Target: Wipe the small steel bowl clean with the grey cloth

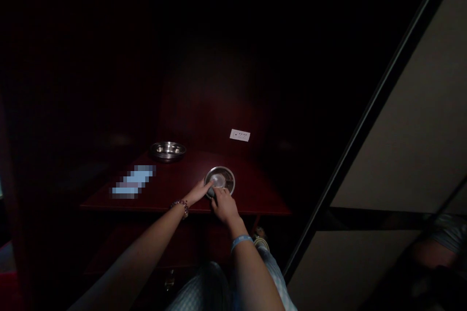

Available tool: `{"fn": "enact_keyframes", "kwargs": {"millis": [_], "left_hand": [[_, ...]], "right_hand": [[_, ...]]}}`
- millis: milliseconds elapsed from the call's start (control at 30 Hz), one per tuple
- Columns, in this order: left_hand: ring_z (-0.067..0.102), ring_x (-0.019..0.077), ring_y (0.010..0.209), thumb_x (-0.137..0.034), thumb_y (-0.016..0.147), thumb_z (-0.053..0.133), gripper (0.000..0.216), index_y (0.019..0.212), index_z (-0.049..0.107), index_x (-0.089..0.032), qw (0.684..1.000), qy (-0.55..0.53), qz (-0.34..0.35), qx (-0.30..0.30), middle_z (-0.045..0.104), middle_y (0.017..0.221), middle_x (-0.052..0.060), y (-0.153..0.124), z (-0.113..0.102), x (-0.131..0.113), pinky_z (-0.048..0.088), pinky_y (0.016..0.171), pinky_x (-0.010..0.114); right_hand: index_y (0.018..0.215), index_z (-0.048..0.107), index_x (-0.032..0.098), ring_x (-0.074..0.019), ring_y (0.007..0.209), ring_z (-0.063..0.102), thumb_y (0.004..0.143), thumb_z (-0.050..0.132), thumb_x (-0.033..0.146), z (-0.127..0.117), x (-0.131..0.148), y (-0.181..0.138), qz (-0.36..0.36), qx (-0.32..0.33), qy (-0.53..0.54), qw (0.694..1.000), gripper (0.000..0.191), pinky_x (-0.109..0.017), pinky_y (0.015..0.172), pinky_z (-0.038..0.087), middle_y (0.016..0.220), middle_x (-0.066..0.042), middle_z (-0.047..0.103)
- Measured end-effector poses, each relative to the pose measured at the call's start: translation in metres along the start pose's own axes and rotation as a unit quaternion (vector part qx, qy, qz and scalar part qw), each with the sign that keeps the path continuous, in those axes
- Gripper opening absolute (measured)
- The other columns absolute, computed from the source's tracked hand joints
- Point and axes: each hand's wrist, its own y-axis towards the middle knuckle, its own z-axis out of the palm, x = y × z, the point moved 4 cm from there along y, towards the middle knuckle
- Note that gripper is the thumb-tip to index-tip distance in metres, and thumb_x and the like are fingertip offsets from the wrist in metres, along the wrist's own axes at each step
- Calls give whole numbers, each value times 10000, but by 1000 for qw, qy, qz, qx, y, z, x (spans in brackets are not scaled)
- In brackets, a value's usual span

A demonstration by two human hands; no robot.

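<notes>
A shallow round steel bowl [228, 175] is tilted up near the front edge of the dark red tabletop [182, 184]. My left hand [198, 191] is closed on its left rim, with the thumb toward the inside. My right hand [225, 205] reaches over the near rim, its fingers bent against the inner wall. A small greenish-grey patch [211, 193] shows between the two hands; I cannot make out what it is. Farther back on the left, more shiny steel bowls [168, 151], seemingly stacked, rest on the tabletop.
A pixelated light-blue patch [133, 182] covers something at the tabletop's left. A white wall socket [240, 135] sits on the back panel. Below are a lower dark red surface [127, 248] and my knees. A pale panel with a dark frame [394, 155] slants along the right.
</notes>
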Motion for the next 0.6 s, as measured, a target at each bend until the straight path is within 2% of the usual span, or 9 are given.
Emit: {"fn": "enact_keyframes", "kwargs": {"millis": [233, 433, 600], "left_hand": [[591, 251, 1072, -381, 745, 521, 342, 968, 623, -143, 999, -11, 4, -45, 680, 1062, 125, 10, -4, 15, 407, 987, 379], [614, 236, 981, -322, 756, 483, 287, 916, 615, -124, 997, -1, -25, -67, 687, 994, 122, 12, -7, 13, 425, 950, 371], [615, 236, 947, -334, 750, 478, 295, 898, 608, -114, 997, -3, -31, -73, 686, 965, 128, 12, -8, 14, 429, 936, 376]], "right_hand": [[1310, 454, 212, -235, 1184, 468, 811, 483, 209, 3, 7, 6, -3, 3, -8, 1000, 499, -331, 886, 475, 1277, -66, 559], [1278, 486, 183, -240, 1130, 498, 810, 494, 182, 1, 10, 17, 1, 23, -1, 1000, 468, -333, 894, 468, 1230, -86, 584], [1275, 490, 132, -269, 1141, 481, 818, 446, 99, 4, 20, 22, 33, 34, -19, 999, 460, -369, 895, 471, 1219, -129, 582]]}}
